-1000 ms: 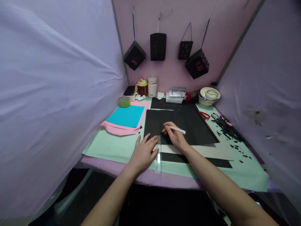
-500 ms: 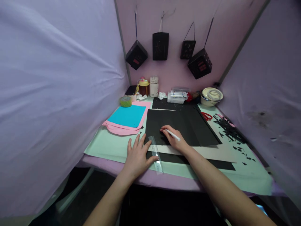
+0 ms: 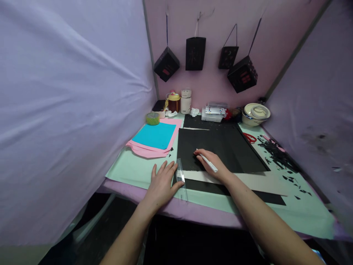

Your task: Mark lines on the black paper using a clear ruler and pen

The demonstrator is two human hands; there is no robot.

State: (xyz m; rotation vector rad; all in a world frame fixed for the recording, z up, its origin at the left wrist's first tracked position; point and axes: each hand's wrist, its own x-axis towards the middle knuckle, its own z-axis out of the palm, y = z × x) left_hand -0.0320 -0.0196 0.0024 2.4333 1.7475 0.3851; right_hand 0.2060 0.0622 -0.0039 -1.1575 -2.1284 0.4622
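Observation:
My left hand (image 3: 162, 185) lies flat with its fingers spread near the front edge of the table. Its thumb and fingertips touch a clear ruler (image 3: 180, 176), which lies at the left edge of a large black sheet of card (image 3: 215, 141). My right hand (image 3: 213, 164) rests on that sheet, closed around a white pen (image 3: 207, 161) whose back end slants toward me. The pen's tip is hidden by the fingers. A pale strip of board (image 3: 248, 181) and another black sheet (image 3: 267, 197) show under the front of the card.
Blue sheets (image 3: 154, 135) on pink sheets (image 3: 146, 151) lie at left, with green tape (image 3: 152, 118) behind. Red-handled scissors (image 3: 249, 137) and black scraps (image 3: 278, 152) are at right. Bottles (image 3: 185, 102), a box of pens (image 3: 213, 113) and a bowl (image 3: 255, 115) stand behind. Black boxes (image 3: 195, 54) hang above.
The view has turned slightly, so everything sits further right. Against the black sheet, my left hand and the ruler have shifted a little to the left. My right hand keeps the pen at nearly the same spot.

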